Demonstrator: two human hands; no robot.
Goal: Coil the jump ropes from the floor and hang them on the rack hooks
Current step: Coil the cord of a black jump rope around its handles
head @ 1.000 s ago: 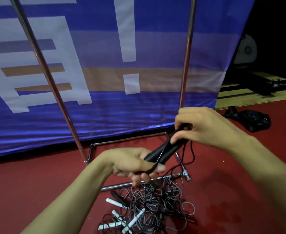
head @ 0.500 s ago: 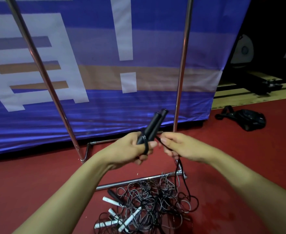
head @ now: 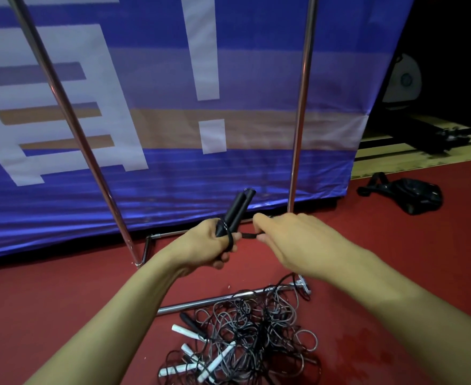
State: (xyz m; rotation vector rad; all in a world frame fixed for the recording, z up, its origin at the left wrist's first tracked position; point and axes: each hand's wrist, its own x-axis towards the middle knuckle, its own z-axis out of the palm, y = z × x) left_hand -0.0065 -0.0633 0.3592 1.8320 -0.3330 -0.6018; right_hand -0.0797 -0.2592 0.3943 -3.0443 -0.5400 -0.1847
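Head cam: the two black jump rope handles (head: 235, 211) sit side by side, long axis tilted up and to the right, free ends toward the blue banner (head: 173, 107). Left hand (head: 209, 245) is wrapped around their lower ends, palm turned inward. Right hand (head: 292, 240) pinches the black cord (head: 249, 235) just beside it, pulled level. Below on the red floor (head: 62, 301), a tangled rope pile (head: 245, 340) lies against the rack's base bar (head: 201, 302).
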